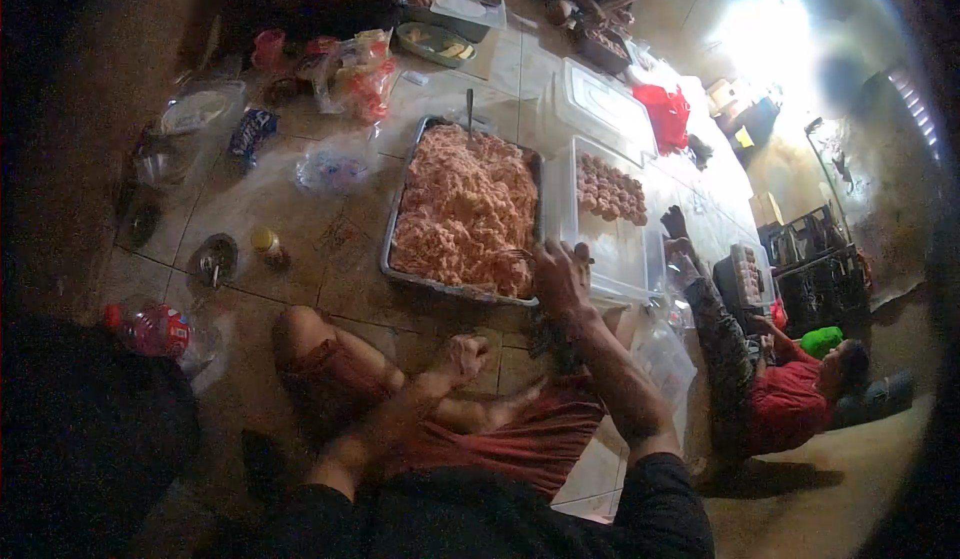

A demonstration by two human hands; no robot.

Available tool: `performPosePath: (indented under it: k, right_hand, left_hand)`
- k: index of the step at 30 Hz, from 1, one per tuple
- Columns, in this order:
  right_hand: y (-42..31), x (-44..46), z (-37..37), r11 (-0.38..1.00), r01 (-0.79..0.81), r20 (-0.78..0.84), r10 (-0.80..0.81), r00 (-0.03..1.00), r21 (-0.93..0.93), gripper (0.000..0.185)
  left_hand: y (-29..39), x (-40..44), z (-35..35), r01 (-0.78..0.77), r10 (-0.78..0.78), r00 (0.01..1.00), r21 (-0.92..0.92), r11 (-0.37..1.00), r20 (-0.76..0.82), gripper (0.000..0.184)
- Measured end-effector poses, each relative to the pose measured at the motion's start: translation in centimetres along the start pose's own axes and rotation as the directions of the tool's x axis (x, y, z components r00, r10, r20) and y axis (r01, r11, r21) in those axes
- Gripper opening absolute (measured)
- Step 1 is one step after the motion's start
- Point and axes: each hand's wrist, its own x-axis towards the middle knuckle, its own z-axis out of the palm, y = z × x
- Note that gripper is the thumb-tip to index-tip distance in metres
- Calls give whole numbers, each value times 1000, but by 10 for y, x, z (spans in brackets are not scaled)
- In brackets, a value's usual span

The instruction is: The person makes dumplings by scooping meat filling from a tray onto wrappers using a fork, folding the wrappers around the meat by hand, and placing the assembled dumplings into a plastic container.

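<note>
Over the tray (455, 290), at its near right corner, what looks like a spoon (516, 255) points left into the mix (465, 199), grasped by the nearer right hand (563, 276); the left hand (464, 359) curls apart, contents unclear.

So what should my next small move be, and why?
Probably scoop a little meat with your right hand: it seems to grip a spoon at the near right corner of the tray, where plenty of meat lies. The balls in the clear box leave its near part bare.
</note>
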Motion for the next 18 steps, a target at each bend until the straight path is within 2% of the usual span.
performPosePath:
  k: [1, 2, 3, 6, 8, 10, 11, 12, 14, 16, 17, 18]
  right_hand:
    - [22, 17, 63, 967, 224, -404, -159, 901, 121, 32]
    - [45, 34, 126, 889, 456, -728, -286, 623, 41, 12]
    - [39, 38, 122, 857, 473, -604, -271, 749, 202, 14]
    - [39, 33, 100, 860, 494, -490, -378, 786, 129, 16]
    - [8, 11, 35, 967, 179, -426, -87, 900, 182, 8]
    - [50, 59, 150, 800, 482, -615, -186, 766, 358, 6]
    - [43, 62, 153, 773, 390, -409, -186, 894, 500, 8]
    - [22, 41, 112, 779, 396, -401, -204, 893, 485, 11]
    - [-6, 9, 44, 785, 404, -397, -221, 891, 470, 15]
    - [-9, 6, 26, 746, 118, -246, 63, 967, 655, 15]
    - [-3, 13, 36, 841, 57, -296, 126, 947, 539, 16]
    - [-5, 12, 34, 839, 60, -300, 126, 946, 540, 16]
  left_hand:
    - [-1, 1, 2, -4, 4, 1000, -2, 1000, 0, 21]
    - [-4, 0, 3, 11, -10, 1000, -15, 1000, 5, 21]
    - [-6, 2, 4, 32, -31, 999, -34, 999, 4, 21]
    - [-12, -1, 8, 56, -56, 998, -64, 996, 3, 21]
    - [-13, -3, 11, 66, -67, 998, -71, 995, -13, 22]
    - [-14, -4, 13, 79, -82, 995, -69, 994, -49, 23]
    - [-14, -4, 15, 83, -89, 994, -87, 993, -60, 24]
    - [-15, -3, 18, 91, -99, 993, -115, 989, -69, 25]
    - [-29, 3, 15, 45, -61, 997, -343, 938, -37, 25]
    - [-26, 11, 3, 7, -20, 1000, -551, 834, -17, 25]
    - [-20, 12, -1, 185, -221, 975, -527, 830, -6, 29]
    - [-10, 13, -10, 355, -411, 912, -501, 789, -1, 34]
